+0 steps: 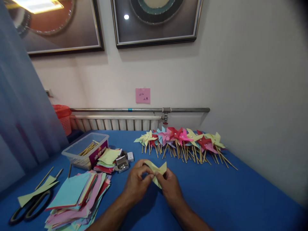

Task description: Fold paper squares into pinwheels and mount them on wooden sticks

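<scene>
My left hand (138, 183) and my right hand (169, 186) meet over the blue table (228, 195), both pinching a pale yellow folded paper piece (157, 170) between their fingertips. Its pointed corners stick up above my fingers. Behind it, a row of finished paper pinwheels (183, 141) in yellow, red, pink and blue lies on wooden sticks near the wall.
A stack of coloured paper squares (77, 195) lies at the left, with black scissors (29, 208) beside it. A clear plastic box (85, 150) holds wooden sticks. A small box of metal pins (121, 163) sits by more cut paper (108, 158). A radiator (115, 123) runs along the wall.
</scene>
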`<state>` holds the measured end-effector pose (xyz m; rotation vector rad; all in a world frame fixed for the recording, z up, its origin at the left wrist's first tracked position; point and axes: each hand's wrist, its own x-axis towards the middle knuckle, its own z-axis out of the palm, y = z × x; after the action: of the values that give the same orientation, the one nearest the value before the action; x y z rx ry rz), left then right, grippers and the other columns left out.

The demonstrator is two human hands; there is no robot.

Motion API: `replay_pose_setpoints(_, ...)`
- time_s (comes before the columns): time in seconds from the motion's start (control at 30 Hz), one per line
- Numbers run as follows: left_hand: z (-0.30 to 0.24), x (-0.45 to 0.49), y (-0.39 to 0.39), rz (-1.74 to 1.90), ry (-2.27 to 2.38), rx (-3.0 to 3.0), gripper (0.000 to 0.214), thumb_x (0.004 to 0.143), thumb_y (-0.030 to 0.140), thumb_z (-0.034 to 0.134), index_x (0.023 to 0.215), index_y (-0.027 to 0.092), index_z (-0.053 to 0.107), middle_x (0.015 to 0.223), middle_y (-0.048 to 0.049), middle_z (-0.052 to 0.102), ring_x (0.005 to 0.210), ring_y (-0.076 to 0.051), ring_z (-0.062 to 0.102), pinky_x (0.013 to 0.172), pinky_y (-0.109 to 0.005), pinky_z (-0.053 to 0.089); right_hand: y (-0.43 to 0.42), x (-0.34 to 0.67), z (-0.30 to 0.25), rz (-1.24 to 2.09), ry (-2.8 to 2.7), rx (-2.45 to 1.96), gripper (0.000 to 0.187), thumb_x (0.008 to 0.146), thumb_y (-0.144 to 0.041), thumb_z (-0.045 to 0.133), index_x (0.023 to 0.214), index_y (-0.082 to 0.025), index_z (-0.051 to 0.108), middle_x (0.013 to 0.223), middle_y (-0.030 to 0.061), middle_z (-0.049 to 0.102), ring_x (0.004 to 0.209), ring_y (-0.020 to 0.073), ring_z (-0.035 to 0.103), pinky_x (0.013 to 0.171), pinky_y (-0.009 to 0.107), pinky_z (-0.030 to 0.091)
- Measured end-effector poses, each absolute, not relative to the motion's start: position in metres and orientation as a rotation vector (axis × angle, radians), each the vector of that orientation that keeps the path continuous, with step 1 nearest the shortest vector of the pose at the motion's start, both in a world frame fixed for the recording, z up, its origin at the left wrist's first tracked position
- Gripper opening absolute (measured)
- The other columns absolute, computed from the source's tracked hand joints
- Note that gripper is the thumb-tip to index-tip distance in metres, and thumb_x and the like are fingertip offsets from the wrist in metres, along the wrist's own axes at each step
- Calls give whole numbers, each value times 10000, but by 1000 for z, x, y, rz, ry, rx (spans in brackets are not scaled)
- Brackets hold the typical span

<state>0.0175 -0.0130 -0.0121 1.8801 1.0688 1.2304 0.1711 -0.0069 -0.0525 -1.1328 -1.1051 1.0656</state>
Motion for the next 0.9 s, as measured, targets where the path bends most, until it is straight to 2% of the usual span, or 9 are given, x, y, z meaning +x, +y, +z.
replay_pose_setpoints(0.17, -12, 19, -17, 1193, 1156, 1922, 134, 867, 148, 607, 785, 215, 689, 1332, -91, 651, 1242, -231, 616, 1070, -364, 474, -10, 168, -50, 1092, -1112, -1081, 391, 734, -490, 769, 983, -190, 750, 893, 77, 812, 847, 294, 738, 745, 355, 567)
replay_pose_setpoints(0.53, -12, 17, -15, 1181, 1161, 2010, 157, 899, 165, 554, 785, 207, 652, 1041, -80, 691, 1100, -226, 655, 985, -337, 513, -10, 168, -52, 1086, -1126, -1064, 460, 721, -552, 782, 976, -171, 743, 870, 85, 795, 810, 275, 718, 724, 348, 563)
replay_pose_setpoints(0.9, -11, 16, -14, 1123, 1260, 2019, 171, 904, 178, 542, 773, 216, 645, 1106, -84, 709, 1068, -227, 659, 940, -343, 532, -12, 169, -52, 1114, -1174, -1036, 497, 739, -599, 782, 994, -175, 737, 861, 84, 785, 806, 278, 708, 702, 342, 550)
